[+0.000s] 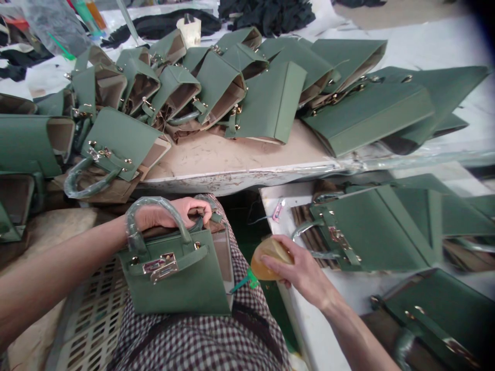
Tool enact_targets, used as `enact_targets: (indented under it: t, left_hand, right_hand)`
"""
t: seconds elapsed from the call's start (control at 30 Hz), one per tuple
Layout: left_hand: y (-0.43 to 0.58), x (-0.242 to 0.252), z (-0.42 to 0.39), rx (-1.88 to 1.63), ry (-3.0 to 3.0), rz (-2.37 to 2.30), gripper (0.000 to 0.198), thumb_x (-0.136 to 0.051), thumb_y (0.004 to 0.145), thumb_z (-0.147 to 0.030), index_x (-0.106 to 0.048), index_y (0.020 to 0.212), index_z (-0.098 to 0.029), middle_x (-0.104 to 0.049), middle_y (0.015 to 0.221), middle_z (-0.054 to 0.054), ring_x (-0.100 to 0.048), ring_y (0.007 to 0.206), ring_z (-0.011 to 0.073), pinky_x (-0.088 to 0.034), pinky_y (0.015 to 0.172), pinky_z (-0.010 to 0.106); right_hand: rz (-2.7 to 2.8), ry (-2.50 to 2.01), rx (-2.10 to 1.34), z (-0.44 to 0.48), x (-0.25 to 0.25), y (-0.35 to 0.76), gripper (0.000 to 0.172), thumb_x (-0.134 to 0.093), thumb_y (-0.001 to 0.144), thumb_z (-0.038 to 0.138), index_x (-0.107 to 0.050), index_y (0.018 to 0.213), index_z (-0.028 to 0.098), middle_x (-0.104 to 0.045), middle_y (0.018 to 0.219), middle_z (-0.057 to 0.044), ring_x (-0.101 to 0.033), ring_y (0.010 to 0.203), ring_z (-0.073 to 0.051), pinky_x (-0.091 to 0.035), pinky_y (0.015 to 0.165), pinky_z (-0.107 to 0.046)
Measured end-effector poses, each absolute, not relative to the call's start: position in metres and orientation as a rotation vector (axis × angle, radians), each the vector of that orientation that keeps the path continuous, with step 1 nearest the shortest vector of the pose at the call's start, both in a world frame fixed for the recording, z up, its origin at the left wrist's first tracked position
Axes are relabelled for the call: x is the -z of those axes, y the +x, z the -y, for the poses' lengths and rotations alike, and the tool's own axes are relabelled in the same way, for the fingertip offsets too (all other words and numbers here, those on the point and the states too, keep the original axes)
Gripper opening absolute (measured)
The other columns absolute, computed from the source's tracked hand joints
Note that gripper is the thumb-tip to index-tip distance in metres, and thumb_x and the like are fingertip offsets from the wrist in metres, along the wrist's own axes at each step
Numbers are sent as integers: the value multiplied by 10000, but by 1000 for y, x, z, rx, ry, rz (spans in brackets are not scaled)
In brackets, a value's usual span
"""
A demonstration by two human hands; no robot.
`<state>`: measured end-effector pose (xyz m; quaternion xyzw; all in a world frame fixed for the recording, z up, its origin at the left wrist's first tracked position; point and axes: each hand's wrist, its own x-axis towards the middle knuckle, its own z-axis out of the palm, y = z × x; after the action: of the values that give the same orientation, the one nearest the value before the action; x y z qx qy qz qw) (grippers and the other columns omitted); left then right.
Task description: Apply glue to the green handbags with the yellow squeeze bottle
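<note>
A green handbag [181, 288] with a metal clasp and plastic-wrapped handles stands on my lap. My left hand [189, 212] reaches through the front handle, and its fingers are pinched on the bag's top edge near the right corner. In my right hand [294, 263] is a squeeze bottle [266, 257] with amber contents, held tilted. Its green nozzle [247, 281] points left, and the thin tip is at the bag's open side edge, beside the beige side panel [224, 257]. Whether the tip touches the edge I cannot tell.
Many similar green handbags [270, 108] crowd the worktable [247, 157] ahead. More bags [371, 226] lie on a white surface [282, 193] at the right, near a small pink tool [277, 210]. A perforated plastic crate [87, 314] is at my left, below the arm.
</note>
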<state>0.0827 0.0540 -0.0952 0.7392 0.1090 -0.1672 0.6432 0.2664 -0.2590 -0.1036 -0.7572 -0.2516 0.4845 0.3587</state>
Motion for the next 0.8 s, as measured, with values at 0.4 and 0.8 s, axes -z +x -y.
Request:
enact_targets:
  t: [0.4, 0.8]
  left_hand:
    - [50, -1, -33, 388, 2292, -121, 280, -520, 721, -15, -594, 898, -219, -651, 897, -48, -549, 803, 125, -382, 751, 238]
    - [34, 37, -37, 464, 2067, -221, 310, -563, 681, -46, -610, 928, -229, -645, 922, -55, -555, 833, 143, -396, 762, 233]
  right_hand:
    - [288, -1640, -746, 285, 124, 273, 564, -866, 851, 545, -648, 1260, 224, -679, 997, -51, -566, 726, -207, -486, 481, -250]
    - [550, -1874, -451, 215, 139, 275, 656, -794, 825, 658, -630, 1257, 193, -683, 1150, -115, -668, 981, -336, -632, 758, -446]
